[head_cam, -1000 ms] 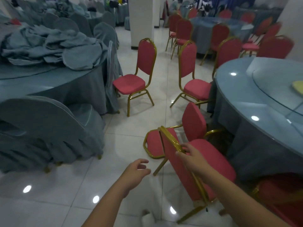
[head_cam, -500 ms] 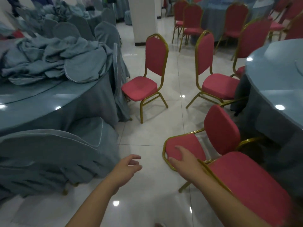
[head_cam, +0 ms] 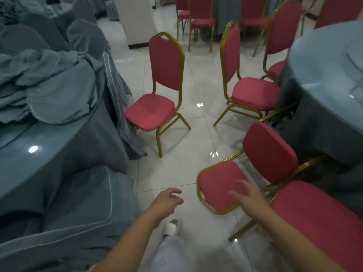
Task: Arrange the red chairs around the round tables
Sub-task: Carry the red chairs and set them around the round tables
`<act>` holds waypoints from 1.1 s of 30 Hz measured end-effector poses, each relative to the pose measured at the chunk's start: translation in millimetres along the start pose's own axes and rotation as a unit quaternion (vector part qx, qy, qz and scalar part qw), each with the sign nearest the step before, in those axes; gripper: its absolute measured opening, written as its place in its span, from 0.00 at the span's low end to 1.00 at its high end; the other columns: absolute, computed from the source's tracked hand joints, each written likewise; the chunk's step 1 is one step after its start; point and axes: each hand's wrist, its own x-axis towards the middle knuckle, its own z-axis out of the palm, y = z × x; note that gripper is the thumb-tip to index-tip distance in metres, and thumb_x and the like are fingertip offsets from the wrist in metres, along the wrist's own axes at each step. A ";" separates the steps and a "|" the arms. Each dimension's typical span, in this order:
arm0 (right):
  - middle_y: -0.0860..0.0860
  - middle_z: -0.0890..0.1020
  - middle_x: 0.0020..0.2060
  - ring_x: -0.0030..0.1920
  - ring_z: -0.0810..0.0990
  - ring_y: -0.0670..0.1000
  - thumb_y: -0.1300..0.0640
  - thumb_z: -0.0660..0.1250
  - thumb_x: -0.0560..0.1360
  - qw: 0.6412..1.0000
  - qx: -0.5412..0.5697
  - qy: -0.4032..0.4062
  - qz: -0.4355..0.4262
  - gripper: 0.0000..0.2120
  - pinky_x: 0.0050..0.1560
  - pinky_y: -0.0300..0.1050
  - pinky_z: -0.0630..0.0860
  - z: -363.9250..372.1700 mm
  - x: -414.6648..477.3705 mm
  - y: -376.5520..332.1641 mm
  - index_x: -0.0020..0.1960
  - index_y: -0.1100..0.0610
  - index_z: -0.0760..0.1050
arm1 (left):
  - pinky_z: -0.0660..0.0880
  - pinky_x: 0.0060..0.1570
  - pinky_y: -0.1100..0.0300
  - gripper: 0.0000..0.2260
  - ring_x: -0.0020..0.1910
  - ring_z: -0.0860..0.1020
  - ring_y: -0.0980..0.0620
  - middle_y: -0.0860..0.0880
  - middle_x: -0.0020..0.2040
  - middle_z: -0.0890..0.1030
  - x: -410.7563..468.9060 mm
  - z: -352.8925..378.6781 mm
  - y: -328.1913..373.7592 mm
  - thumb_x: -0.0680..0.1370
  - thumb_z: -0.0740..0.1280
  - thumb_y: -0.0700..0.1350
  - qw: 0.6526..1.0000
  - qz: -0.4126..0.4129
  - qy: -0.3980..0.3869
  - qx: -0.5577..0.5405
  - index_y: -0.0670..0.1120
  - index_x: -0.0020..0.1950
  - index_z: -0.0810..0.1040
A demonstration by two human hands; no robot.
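Note:
A red chair with a gold frame lies tipped over, its backrest (head_cam: 216, 187) low over the floor and its seat (head_cam: 269, 152) turned up beside the right round table (head_cam: 324, 75). My right hand (head_cam: 249, 199) hovers over that backrest with fingers spread, holding nothing. My left hand (head_cam: 167, 203) hangs open above the floor tiles, to the left of the tipped chair. Another red seat (head_cam: 318, 218) fills the bottom right corner. One upright red chair (head_cam: 151, 110) stands by the left round table (head_cam: 39, 144). A second upright chair (head_cam: 253, 93) faces the right table.
A pile of blue chair covers (head_cam: 49, 85) lies on the left table. A blue-covered chair (head_cam: 68, 213) stands at the near left. A white pillar (head_cam: 135, 20) rises at the back, with more red chairs (head_cam: 200, 22) behind it. Glossy white tiles run between the tables.
My right hand gripped a chair's gold back frame a second ago and now holds nothing. The view has moved forward and tilted down; the upright chairs appear closer.

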 end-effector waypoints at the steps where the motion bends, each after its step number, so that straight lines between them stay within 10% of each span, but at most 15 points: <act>1: 0.54 0.72 0.70 0.69 0.71 0.54 0.51 0.72 0.75 1.000 0.011 0.016 0.016 0.26 0.61 0.44 0.67 2.9 10.4 -6.2 0.72 0.52 0.70 | 0.77 0.48 0.57 0.12 0.47 0.77 0.51 0.46 0.54 0.81 18.9 -10.5 11.2 0.76 0.68 0.44 1.000 0.005 -0.016 0.011 0.52 0.59 0.78; 14: 0.52 0.71 0.70 0.67 0.72 0.54 0.50 0.70 0.76 0.946 0.180 0.176 0.204 0.25 0.66 0.54 0.71 45.4 71.9 -60.8 0.72 0.52 0.70 | 0.77 0.46 0.58 0.12 0.46 0.77 0.51 0.46 0.50 0.79 206.8 -57.2 109.7 0.76 0.69 0.43 0.970 -0.029 -0.197 0.141 0.49 0.60 0.78; 19: 0.52 0.71 0.68 0.52 0.73 0.47 0.46 0.69 0.76 0.915 0.215 0.208 0.271 0.26 0.44 0.43 0.72 30.4 100.3 -34.8 0.73 0.50 0.68 | 0.78 0.47 0.57 0.13 0.48 0.78 0.49 0.44 0.53 0.80 256.7 -35.9 133.4 0.77 0.68 0.42 0.962 -0.059 -0.211 0.164 0.51 0.60 0.76; 33: 0.57 0.70 0.71 0.68 0.71 0.59 0.49 0.69 0.77 0.799 0.288 0.143 0.508 0.29 0.63 0.54 0.71 112.4 288.6 144.4 0.74 0.58 0.66 | 0.71 0.38 0.59 0.12 0.37 0.75 0.49 0.45 0.41 0.77 534.2 24.3 38.7 0.75 0.69 0.40 0.914 -0.140 -0.197 0.326 0.46 0.59 0.78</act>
